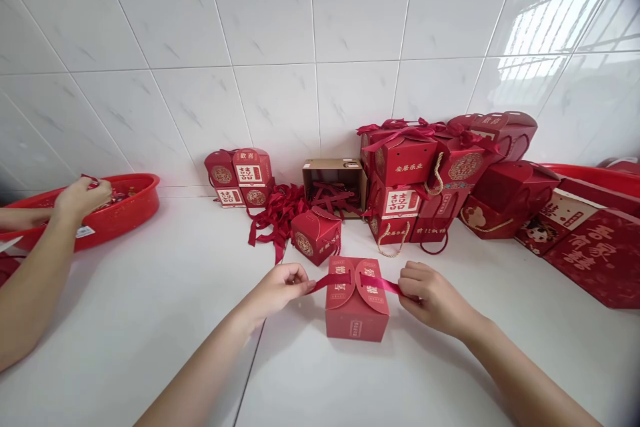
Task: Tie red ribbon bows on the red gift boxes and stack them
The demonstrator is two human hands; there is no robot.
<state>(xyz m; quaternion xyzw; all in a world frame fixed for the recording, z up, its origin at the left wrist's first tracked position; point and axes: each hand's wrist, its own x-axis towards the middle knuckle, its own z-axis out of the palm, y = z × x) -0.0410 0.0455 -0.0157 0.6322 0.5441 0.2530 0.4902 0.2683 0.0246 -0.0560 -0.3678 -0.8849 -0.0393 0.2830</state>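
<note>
A red gift box (357,320) with gold lettering stands on the white table before me, its curved top flaps folded together. A red ribbon (379,283) passes through slots in the flaps and comes out on both sides. My left hand (285,290) pinches the ribbon's left end, fingers closed. On the other side, my right hand (435,297) is closed around the right end. Both ends look pulled out sideways and taut. Just behind sits a smaller red box (316,237) with a round gold emblem.
Loose red ribbons (285,210) lie beside an open cardboard box (334,165) holding more ribbon. Stacked red boxes (407,167) stand at the back right, two-high boxes (239,177) at the back left. At far left, another person's hand (83,197) is over a red basin (145,203).
</note>
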